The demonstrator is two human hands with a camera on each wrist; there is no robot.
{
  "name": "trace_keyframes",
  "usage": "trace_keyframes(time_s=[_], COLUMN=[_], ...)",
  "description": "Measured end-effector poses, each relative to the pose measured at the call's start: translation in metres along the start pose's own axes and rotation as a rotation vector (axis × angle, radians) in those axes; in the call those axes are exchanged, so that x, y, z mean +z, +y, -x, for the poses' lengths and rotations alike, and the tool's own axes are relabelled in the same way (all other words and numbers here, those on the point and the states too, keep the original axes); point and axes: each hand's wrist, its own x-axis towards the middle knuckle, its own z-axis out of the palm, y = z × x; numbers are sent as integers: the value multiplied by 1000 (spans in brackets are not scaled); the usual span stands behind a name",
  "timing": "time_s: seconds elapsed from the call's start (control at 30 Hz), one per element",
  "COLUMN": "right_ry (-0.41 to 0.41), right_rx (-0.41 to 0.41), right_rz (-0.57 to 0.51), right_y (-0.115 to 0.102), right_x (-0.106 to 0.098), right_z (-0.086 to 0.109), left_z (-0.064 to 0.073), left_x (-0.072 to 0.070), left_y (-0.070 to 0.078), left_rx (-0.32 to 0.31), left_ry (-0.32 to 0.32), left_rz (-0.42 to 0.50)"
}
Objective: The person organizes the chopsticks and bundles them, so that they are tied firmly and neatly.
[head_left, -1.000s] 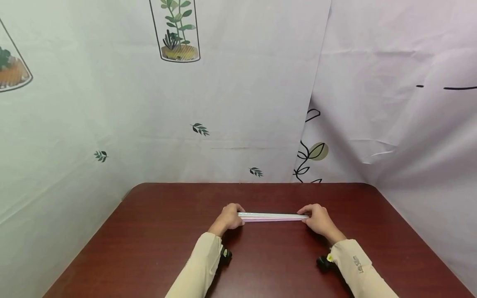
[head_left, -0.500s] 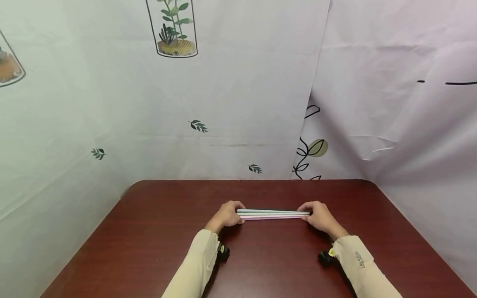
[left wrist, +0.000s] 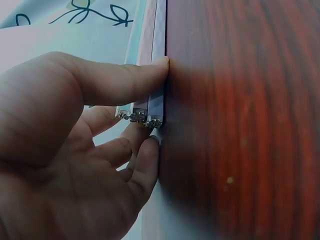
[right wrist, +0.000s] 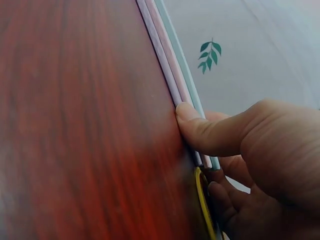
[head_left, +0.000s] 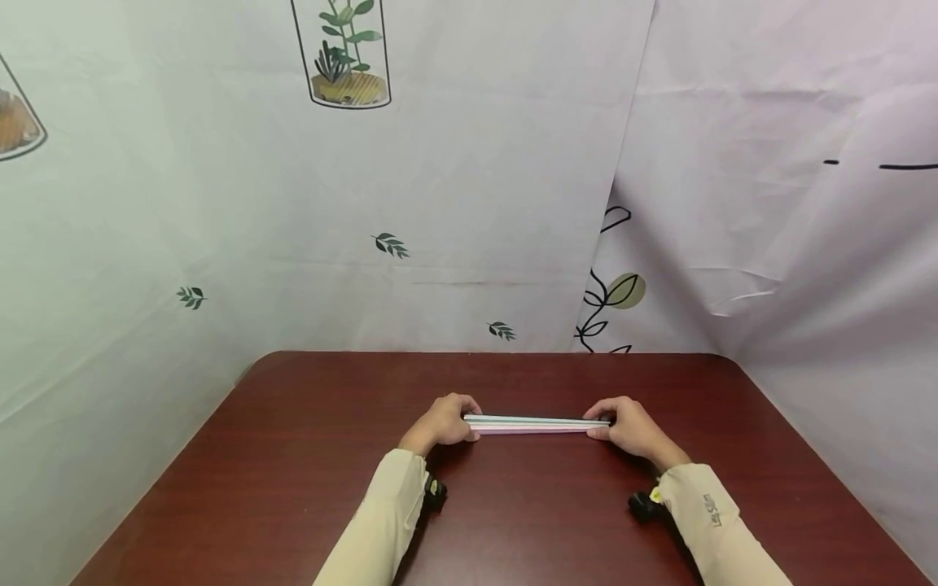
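A stack of three thin, flat pastel notebooks [head_left: 531, 425] is held edge-on to the head view. Their edges are light teal, pink and lilac, and small metal wire loops [left wrist: 137, 117] show at the left ends. My left hand [head_left: 443, 421] grips the left end, thumb on the near side and fingers behind. At the right end my right hand [head_left: 628, 426] pinches the stack the same way; its thumb lies across the edges in the right wrist view. The lilac edge [right wrist: 162, 57] is closest to the tabletop. The broad faces are hidden.
A dark red wood table [head_left: 542, 521] with rounded far corners lies beneath both hands. Pale fabric printed with leaves [head_left: 501, 330] hangs behind and beside it. A small black device [head_left: 645, 506] sits at the right wrist, another [head_left: 436, 492] at the left.
The head view has tilted slightly, shifting the backdrop and table upward in the frame. My right thumb has slid a little inward along the stack. Both hands keep hold of the notebooks.
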Motion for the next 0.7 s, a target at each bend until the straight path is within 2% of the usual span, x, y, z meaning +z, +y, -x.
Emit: trace_keyframes(time_s=[0.47, 0.7], right_ry=[-49, -42], right_rx=[-65, -85], right_rz=[2, 23], right_y=[8, 9], right_x=[-1, -1], right_z=[-1, 0], left_z=[1, 2], left_x=[-4, -6], left_y=[3, 6], left_rx=[67, 59], left_ry=[-60, -89], left_rz=[-61, -79])
